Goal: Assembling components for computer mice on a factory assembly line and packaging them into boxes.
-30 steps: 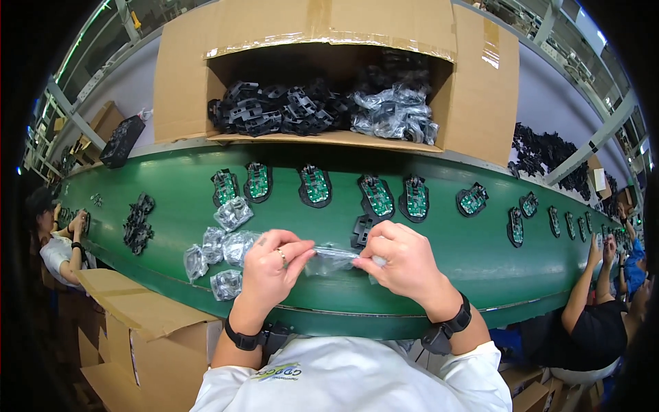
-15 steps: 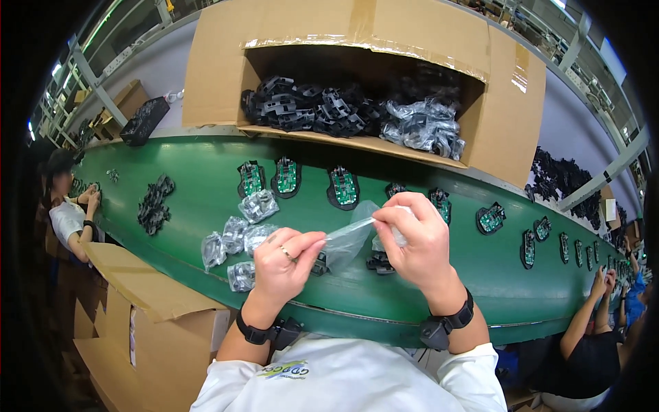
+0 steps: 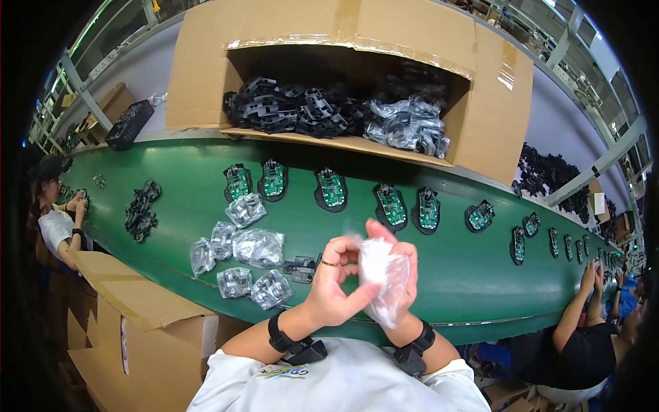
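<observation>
A crumpled clear plastic bag point(image 3: 386, 285) is bunched between my two hands above the near part of the green belt. My left hand point(image 3: 333, 285) presses against it from the left with curled fingers and thumb. From behind and the right, my right hand point(image 3: 406, 264) closes round it; part of that hand is hidden by the plastic. Just left of my left hand, a dark plastic part point(image 3: 300, 269) lies loose on the belt. Beyond it are several dark parts wrapped in clear bags point(image 3: 258, 248).
Several black mouse-shaped bases with green circuit boards point(image 3: 331, 190) line the green belt point(image 3: 473, 281). A large carton point(image 3: 498, 103) at the back holds loose and bagged dark parts. Another open carton point(image 3: 154, 288) stands at the near left. Co-workers sit at both sides.
The bag, stretched between my hands before, is now bunched up in them. My hands have come together and lower, and my view has shifted slightly right.
</observation>
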The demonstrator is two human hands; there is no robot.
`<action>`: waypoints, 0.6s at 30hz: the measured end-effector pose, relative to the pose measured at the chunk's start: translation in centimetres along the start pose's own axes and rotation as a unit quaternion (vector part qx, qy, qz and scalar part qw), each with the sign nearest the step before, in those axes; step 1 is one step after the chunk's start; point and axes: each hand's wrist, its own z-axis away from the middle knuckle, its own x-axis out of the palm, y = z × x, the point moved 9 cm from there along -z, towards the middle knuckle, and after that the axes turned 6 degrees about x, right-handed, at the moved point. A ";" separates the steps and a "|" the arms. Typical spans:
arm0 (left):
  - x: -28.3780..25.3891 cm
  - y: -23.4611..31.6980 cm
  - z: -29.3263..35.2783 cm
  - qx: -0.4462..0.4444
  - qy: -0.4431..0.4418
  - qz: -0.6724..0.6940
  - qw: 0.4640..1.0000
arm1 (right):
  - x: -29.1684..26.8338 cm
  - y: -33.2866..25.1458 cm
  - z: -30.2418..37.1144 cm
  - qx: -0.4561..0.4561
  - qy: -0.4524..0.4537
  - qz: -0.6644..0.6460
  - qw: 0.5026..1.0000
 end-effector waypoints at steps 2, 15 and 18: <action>0.7 0.9 -0.3 0.030 -0.031 -0.013 0.999 | 0.8 0.9 0.7 0.000 -0.046 0.016 0.999; -1.2 2.2 -1.7 0.025 -0.067 -0.375 0.924 | 6.9 -5.0 0.8 -0.122 -0.252 0.587 0.760; -0.8 0.5 -1.0 -0.086 -0.073 -0.203 0.973 | 5.7 -3.3 0.7 -0.101 -0.209 0.474 0.849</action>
